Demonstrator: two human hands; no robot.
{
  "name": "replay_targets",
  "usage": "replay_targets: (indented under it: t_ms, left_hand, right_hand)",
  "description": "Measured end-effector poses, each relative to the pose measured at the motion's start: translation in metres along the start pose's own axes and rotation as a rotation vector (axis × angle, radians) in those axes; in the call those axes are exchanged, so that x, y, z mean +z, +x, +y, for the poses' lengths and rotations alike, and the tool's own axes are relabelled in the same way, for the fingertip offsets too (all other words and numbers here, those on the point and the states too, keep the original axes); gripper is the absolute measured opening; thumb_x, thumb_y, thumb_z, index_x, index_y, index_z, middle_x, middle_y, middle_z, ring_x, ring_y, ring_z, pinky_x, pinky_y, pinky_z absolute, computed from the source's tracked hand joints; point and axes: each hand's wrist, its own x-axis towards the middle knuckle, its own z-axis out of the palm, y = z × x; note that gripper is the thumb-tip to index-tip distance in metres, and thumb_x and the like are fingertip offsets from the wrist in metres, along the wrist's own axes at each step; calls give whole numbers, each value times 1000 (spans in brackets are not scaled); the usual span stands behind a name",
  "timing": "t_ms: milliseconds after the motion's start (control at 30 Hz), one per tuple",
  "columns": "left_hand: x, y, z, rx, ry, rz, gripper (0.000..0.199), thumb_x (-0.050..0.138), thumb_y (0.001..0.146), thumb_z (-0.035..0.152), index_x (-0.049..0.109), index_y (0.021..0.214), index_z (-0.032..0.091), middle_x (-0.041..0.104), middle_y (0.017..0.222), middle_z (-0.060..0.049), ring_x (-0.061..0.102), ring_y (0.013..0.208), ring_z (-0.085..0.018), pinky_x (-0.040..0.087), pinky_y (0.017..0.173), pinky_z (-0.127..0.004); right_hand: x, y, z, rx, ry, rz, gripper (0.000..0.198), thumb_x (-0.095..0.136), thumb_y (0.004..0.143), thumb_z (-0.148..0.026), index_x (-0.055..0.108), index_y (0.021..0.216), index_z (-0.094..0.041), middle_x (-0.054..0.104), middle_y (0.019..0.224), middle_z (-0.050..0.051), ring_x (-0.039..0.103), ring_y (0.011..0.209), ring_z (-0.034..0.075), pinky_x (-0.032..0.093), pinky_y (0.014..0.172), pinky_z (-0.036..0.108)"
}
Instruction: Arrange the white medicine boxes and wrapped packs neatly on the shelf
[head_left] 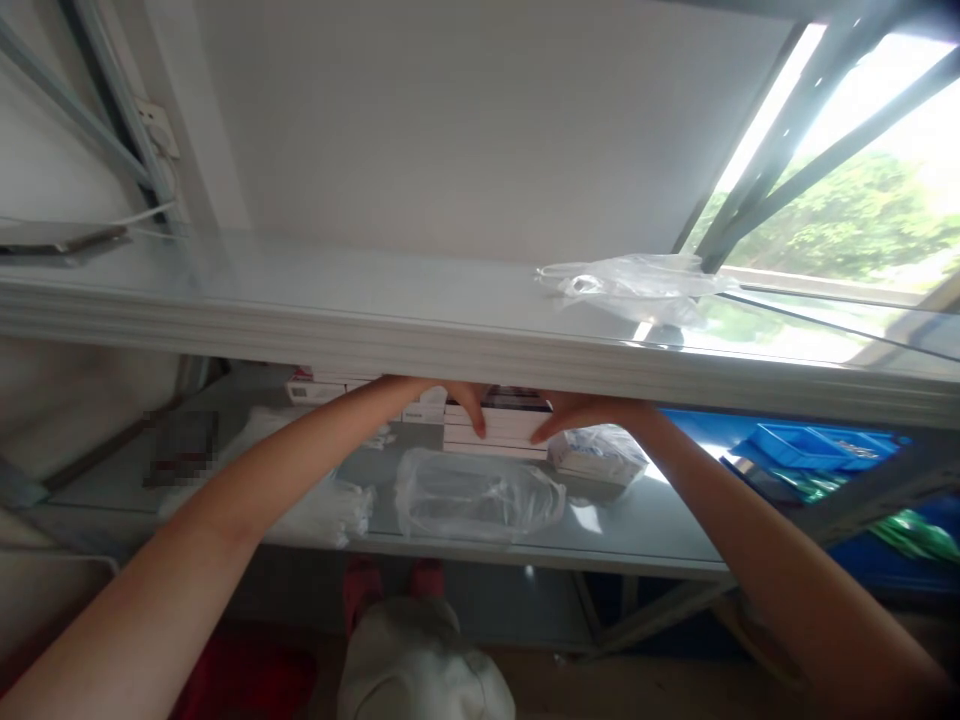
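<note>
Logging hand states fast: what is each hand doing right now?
Left hand: fingers on the stack of white boxes, grip cannot be told.
Right hand: fingers on the same stack, grip cannot be told.

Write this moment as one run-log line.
left hand: on stack of white boxes | right hand: same stack | level: lower shelf | nearby: clear plastic bag

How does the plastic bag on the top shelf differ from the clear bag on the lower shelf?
The top-shelf plastic bag lies flat and crumpled near the window, far from both hands; the lower-shelf clear bag looks puffed and rounded, lying just in front of the stack of white boxes that the left hand and right hand touch. Both are transparent and lie loose.
</note>
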Motion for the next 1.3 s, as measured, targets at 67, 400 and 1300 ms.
replay_targets:
  t_ms: [67,400,1300]
  left_hand:
    - [6,-6,9,34,39,-117,93,81,36,49,60,122,20,68,113,-2,60,104,-28,47,90,-30]
    - [54,-29,12,-126,191,-365,100,74,50,62,49,134,14,60,128,-11,58,109,-28,49,89,-30]
    - [135,-11,-42,-101,477,-26,102,77,60,55,31,143,16,52,134,-21,53,119,-35,39,99,-42]
  right_hand:
    - [5,-7,-10,-25,-17,-133,95,77,62,-53,37,144,-26,46,143,6,42,130,31,31,112,43]
    - [61,-26,-16,70,47,-213,92,78,60,-49,43,142,-26,49,141,6,48,126,30,38,106,35]
    - [145,-9,37,62,-452,49,96,70,68,-54,29,148,-23,47,139,17,40,131,36,4,113,62]
